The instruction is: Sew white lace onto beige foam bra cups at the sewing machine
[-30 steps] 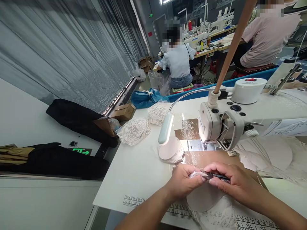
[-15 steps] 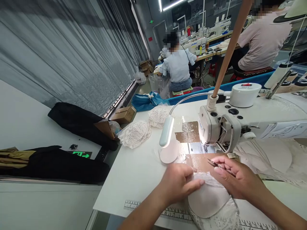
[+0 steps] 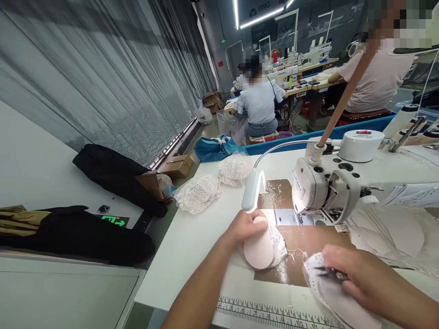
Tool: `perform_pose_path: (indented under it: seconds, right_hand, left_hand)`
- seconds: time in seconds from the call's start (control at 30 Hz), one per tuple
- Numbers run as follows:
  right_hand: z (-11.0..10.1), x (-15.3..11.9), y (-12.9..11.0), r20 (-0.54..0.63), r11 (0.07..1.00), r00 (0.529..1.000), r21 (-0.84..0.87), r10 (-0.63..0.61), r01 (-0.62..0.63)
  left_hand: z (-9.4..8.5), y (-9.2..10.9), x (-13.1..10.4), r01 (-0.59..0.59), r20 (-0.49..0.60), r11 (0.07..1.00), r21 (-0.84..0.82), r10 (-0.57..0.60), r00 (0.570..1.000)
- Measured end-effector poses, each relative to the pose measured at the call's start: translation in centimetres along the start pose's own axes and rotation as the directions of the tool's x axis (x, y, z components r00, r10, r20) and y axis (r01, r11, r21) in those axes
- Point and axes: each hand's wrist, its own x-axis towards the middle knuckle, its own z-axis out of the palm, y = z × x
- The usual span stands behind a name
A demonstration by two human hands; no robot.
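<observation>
My left hand (image 3: 245, 227) is closed on a round pale cup piece (image 3: 259, 249) with lace along its right side, left of the needle area. At the lower right my right hand (image 3: 346, 269) is closed round small dark snips (image 3: 331, 274), with its fingers against a second lace-edged cup piece (image 3: 343, 297). Thin threads (image 3: 297, 251) run between the two pieces. The white sewing machine head (image 3: 310, 183) stands just beyond both hands.
Two lace stacks (image 3: 200, 193) (image 3: 235, 169) lie on the white table's left part. A lamp (image 3: 252, 189) hangs above my left hand. More fabric (image 3: 394, 228) lies at the right. Two people (image 3: 259, 103) (image 3: 377, 82) sit beyond.
My left hand has let go of the near cup piece and taken hold of the one farther left. My right hand has moved nearer and right with the other piece. The view has shifted slightly.
</observation>
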Motion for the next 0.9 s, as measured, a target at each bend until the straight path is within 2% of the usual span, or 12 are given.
perform_pose_path:
  seconds: [0.13, 0.23, 0.33, 0.43, 0.53, 0.6, 0.67, 0.73, 0.83, 0.9]
  right_hand:
    - [-0.6, 1.9, -1.0, -0.007, 0.929, 0.991, 0.348, 0.137, -0.126]
    - [0.6, 4.1, -2.1, 0.007, 0.864, 0.993, 0.492, 0.121, -0.109]
    - [2.2, 5.6, -2.4, 0.034, 0.862, 0.997, 0.501, 0.064, -0.073]
    - [3.0, 5.6, -2.1, 0.027, 0.879, 0.997, 0.471, 0.074, -0.078]
    - [2.9, 5.1, -2.1, -0.001, 0.876, 0.997, 0.477, 0.077, -0.067]
    - [2.5, 4.8, -2.3, 0.005, 0.861, 0.997, 0.504, 0.071, -0.063]
    - [2.1, 4.6, -2.7, 0.027, 0.840, 0.997, 0.539, 0.068, -0.072]
    - [1.6, 4.5, -3.0, 0.043, 0.829, 0.995, 0.550, 0.086, -0.096]
    - [1.2, 4.1, -2.9, 0.053, 0.855, 0.990, 0.500, 0.130, -0.139]
    - [1.1, 3.7, -2.3, 0.023, 0.883, 0.990, 0.450, 0.142, -0.137]
  left_hand:
    - [0.5, 0.5, -0.7, -0.034, 0.073, 0.984, -0.174, 0.047, 0.996]
    - [0.5, 0.7, -0.8, -0.063, 0.113, 0.967, -0.245, 0.093, 0.989]
    - [0.3, 0.6, -1.1, -0.095, 0.122, 0.961, -0.261, 0.130, 0.984]
    - [0.4, 0.7, -1.5, -0.172, 0.119, 0.965, -0.197, 0.198, 0.973]
    - [1.0, 1.1, -1.6, -0.343, 0.148, 0.938, -0.037, 0.345, 0.927]
    - [1.6, 1.2, -1.4, -0.408, 0.195, 0.913, 0.023, 0.396, 0.897]
    - [2.2, 1.0, -1.1, -0.387, 0.261, 0.922, -0.016, 0.378, 0.889]
    - [2.7, 0.5, -0.8, -0.297, 0.329, 0.950, -0.093, 0.311, 0.892]
    - [3.0, 0.1, -0.6, -0.157, 0.374, 0.972, -0.172, 0.212, 0.903]
    - [2.9, 0.3, -0.7, -0.102, 0.393, 0.969, -0.224, 0.186, 0.900]
